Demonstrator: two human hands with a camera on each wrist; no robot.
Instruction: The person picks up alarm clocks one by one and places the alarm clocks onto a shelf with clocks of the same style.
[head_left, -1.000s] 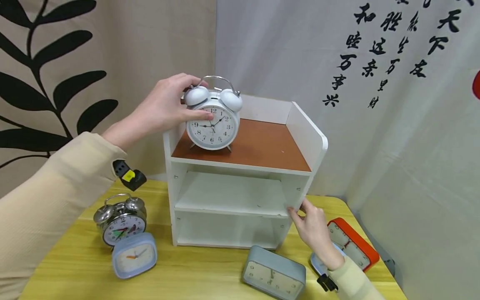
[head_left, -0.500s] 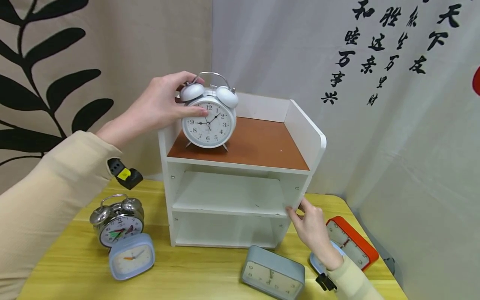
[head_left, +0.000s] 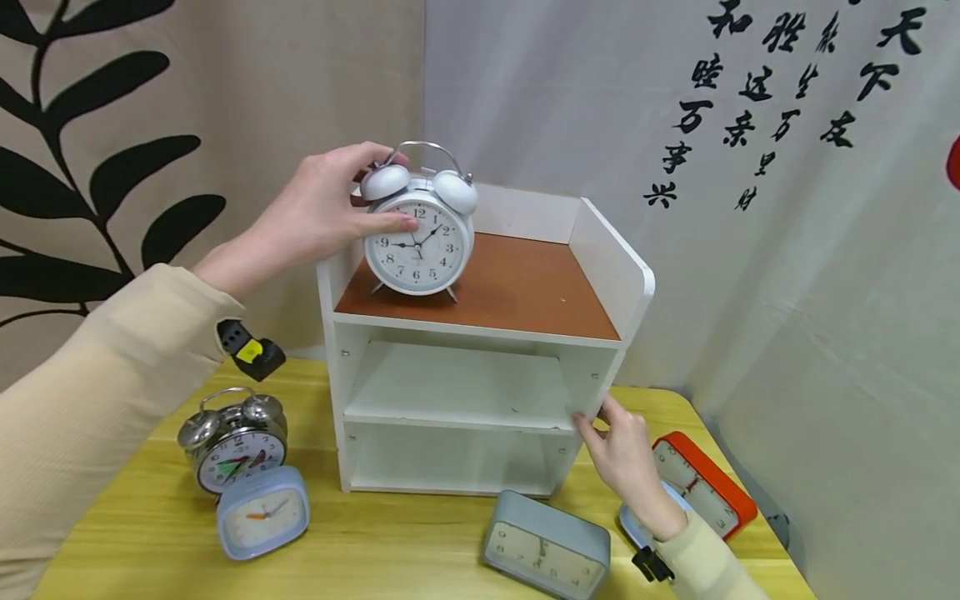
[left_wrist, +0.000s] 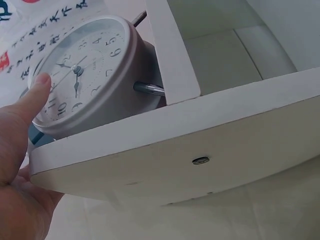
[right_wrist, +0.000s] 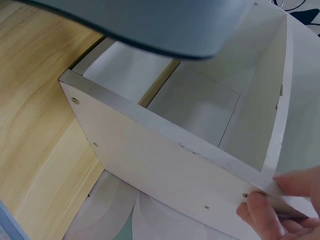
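A white twin-bell alarm clock (head_left: 420, 268) stands upright on the brown top board of a small white shelf (head_left: 457, 387), near its left side. My left hand (head_left: 318, 200) grips this clock, thumb across the dial and fingers behind the left bell. In the left wrist view the thumb touches the front of the clock (left_wrist: 92, 70), and its metal leg meets the shelf. Lower down, my right hand (head_left: 626, 458) pinches the front edge of the shelf's right side panel. The right wrist view shows the fingertips (right_wrist: 261, 207) against that panel (right_wrist: 165, 150).
On the wooden table (head_left: 375, 542) at left are a silver twin-bell clock (head_left: 243, 458) and a light blue clock (head_left: 264, 521). A grey-blue clock (head_left: 551, 542) lies in front. An orange-red clock (head_left: 705, 487) is at right, beside another blue one partly hidden by my right wrist.
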